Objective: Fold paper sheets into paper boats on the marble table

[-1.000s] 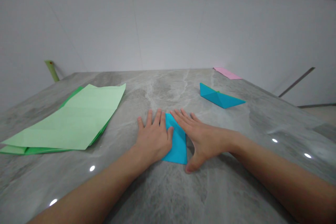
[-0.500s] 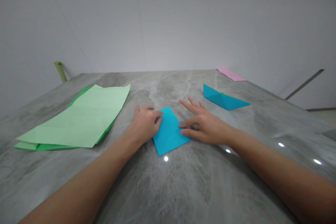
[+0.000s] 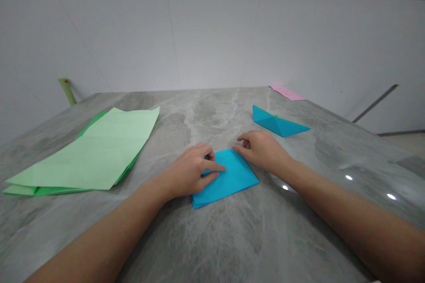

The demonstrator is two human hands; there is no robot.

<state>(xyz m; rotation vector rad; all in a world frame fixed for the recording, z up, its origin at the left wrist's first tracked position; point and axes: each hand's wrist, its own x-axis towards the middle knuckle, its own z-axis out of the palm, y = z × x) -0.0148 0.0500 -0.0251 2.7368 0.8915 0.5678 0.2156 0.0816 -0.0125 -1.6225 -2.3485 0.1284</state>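
Observation:
A folded piece of blue paper [image 3: 229,181] lies on the grey marbled table in front of me, its layers slightly apart at the near left corner. My left hand [image 3: 194,170] holds down its left side, thumb and index finger on the sheet and the other fingers curled. At the far corner, my right hand [image 3: 257,147] has its thumb against the paper's edge, with the fingers bent in towards it. Beyond the right hand rests a blue folded paper boat [image 3: 280,124] with a green inner edge.
On the left is a stack of light and darker green paper sheets [image 3: 89,154]. Pink paper [image 3: 287,93] lies at the far right edge of the table [image 3: 212,110]. A pale green post [image 3: 68,90] stands beyond the far left edge, before the white wall [image 3: 212,35].
The folded paper has turned and now looks wider, nearer me. My left hand has moved right and further over it. My right hand's spread fingers have curled in at the far corner.

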